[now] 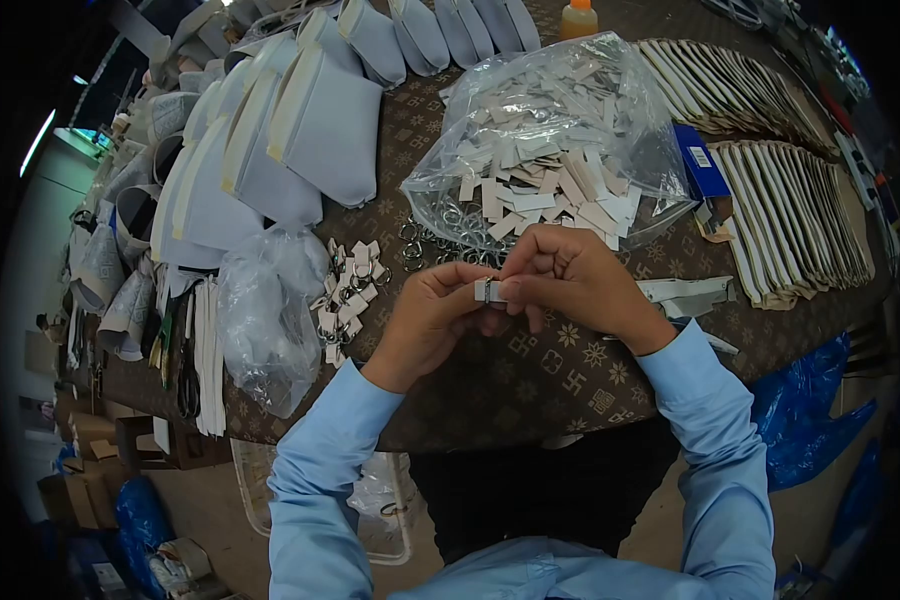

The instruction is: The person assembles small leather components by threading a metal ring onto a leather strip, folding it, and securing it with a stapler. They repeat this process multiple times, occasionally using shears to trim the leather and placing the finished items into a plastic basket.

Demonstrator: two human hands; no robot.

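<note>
Between my two hands is a small pale tab [488, 291] with a bit of metal hardware on it, held above the patterned brown tablecloth. My left hand [425, 315] pinches it from the left side. From the other side, my right hand [580, 283] grips it with thumb and bent fingers. Just beyond the hands lie loose metal rings [430, 238] and an open clear plastic bag [450, 165] full of cut pale strips [570, 190]. Near my left wrist rests a pile of tabs with metal rings [350, 290].
Several grey pouches [330, 125] stand at the back left, behind a crumpled plastic bag [270, 310]. Stacked folded pieces [795, 220] line the right side, beside a blue box [702, 162]. An orange-capped bottle [578, 20] stands at the far edge.
</note>
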